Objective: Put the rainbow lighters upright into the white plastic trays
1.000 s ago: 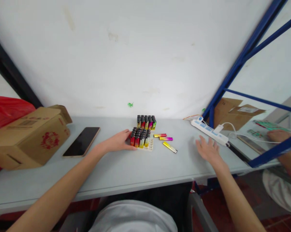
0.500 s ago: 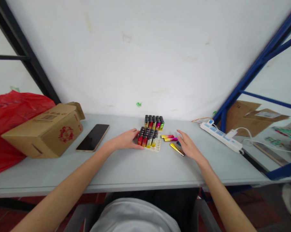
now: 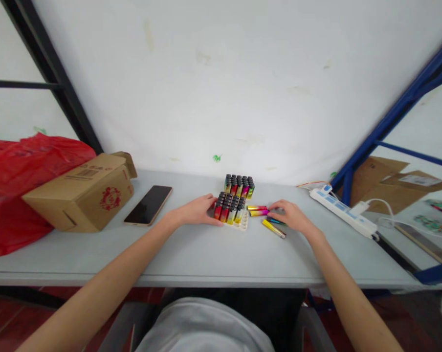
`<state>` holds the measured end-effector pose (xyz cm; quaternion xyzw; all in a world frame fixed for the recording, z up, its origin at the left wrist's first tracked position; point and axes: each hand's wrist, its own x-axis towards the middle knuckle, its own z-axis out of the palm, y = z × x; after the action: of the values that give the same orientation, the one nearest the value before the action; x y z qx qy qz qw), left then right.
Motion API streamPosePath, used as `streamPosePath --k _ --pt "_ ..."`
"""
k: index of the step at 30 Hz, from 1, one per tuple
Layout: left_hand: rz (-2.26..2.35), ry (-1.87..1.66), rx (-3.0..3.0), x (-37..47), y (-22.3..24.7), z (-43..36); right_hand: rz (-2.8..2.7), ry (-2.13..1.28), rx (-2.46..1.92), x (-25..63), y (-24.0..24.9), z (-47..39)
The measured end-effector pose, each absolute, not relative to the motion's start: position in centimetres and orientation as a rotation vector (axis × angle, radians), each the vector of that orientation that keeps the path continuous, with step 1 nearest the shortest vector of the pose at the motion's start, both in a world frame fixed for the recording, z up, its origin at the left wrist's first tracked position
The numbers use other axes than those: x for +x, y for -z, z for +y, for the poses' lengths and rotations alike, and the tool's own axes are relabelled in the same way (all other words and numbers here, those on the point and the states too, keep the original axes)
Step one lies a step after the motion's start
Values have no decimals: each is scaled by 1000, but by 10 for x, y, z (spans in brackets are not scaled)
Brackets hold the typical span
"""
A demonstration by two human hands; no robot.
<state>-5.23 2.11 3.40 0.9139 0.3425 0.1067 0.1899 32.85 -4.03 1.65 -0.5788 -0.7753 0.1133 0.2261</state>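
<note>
Upright lighters with black tops fill most of a white holed tray [image 3: 243, 226]; a few holes show along its right side. My left hand [image 3: 198, 211] grips the tray's left side, thumb at the front corner and fingers behind. To the right, loose lighters in shiny metallic colours lie flat. My right hand [image 3: 290, 216] has thumb and fingertips closing round the right end of a yellow-and-purple lighter [image 3: 257, 213]. A blue-green lighter [image 3: 276, 221] lies partly under that hand, and a yellow lighter [image 3: 273, 228] rests nearer the front.
Another block of upright lighters [image 3: 240, 185] stands behind the tray. A phone [image 3: 148, 205], a cardboard box [image 3: 82, 193] and a red plastic bag [image 3: 15, 195] are at the left. A white power strip [image 3: 342, 211] lies at the right, beside a blue frame [image 3: 389, 122].
My right hand has moved left and its fingers have come together at the loose lighters. The left hand stays at the tray. The whole view has shifted slightly.
</note>
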Motion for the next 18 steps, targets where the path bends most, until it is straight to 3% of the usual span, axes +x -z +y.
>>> streamPosePath --k 5,14,18 --pt "960 -339 2575 -51 -34 21 -2046 -523 -1506 332 -16 -33" --pt "963 -324 2572 -52 -33 22 -2216 -494 -1435 319 -20 -24" --pt "954 -321 2582 -52 -32 22 -2077 -630 -1457 318 -24 -25"
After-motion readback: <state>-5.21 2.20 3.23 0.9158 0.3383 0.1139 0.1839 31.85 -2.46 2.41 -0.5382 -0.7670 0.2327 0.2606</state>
